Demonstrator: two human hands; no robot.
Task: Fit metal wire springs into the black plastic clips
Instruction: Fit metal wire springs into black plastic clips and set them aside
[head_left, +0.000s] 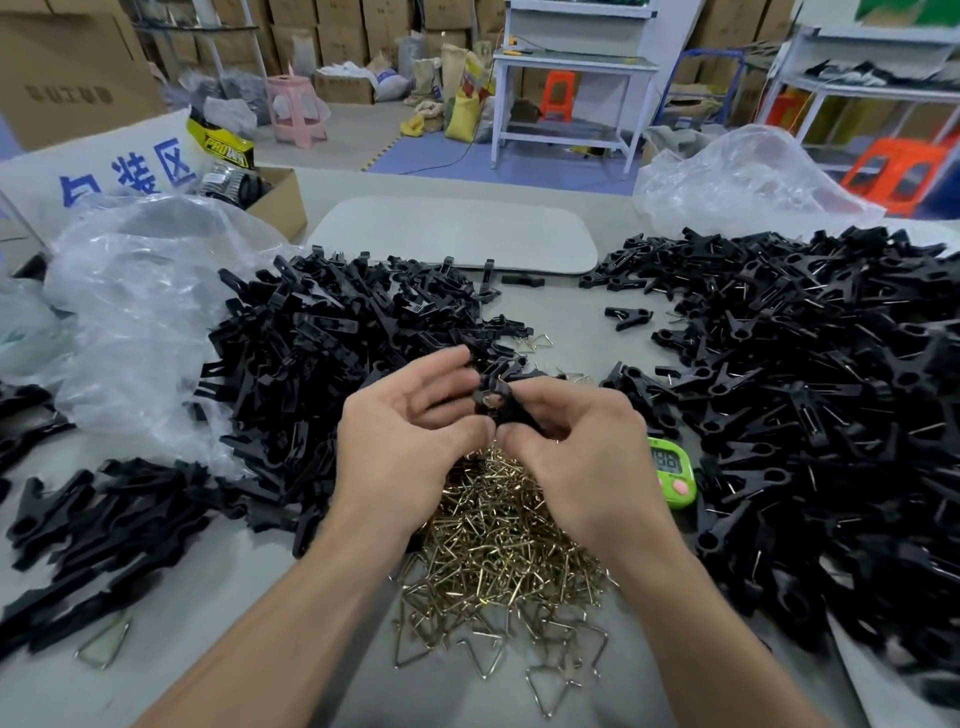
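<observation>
A black clip (508, 396) is held in the air just above the far edge of the spring pile (498, 545), a heap of brass-coloured wire springs on the grey tabletop (566, 322). A small loop of metal wire (492, 401) shows at the middle of the clip. The left hand (410, 431), palm turned up, grips the clip's left end between thumb and curled fingers. The right hand (582, 452) pinches the right end with thumb and bent fingers. The 2 thumbs nearly touch below the clip.

Left of the spring pile and beyond it lies a large heap of black clip parts (322, 338). A 2nd, flatter heap (93, 525) lies further left, nearer the tabletop's front edge. 1 triangular spring (104, 647) lies alone beside that flatter heap.

Right of the spring pile spreads a wide mound of clips (831, 389), many with thin wire showing in them. A green timer (672, 470) with 2 pink buttons stands between the spring pile and this mound, partly hidden behind the right hand.

Far left of the spring pile sits a crumpled clear plastic bag (145, 291), and another bag (737, 182) lies beyond the right mound. Straight beyond the spring pile, past the clip parts, a pale rounded board (452, 234) lies flat. An open cardboard box (280, 200) stands to the left of it.
</observation>
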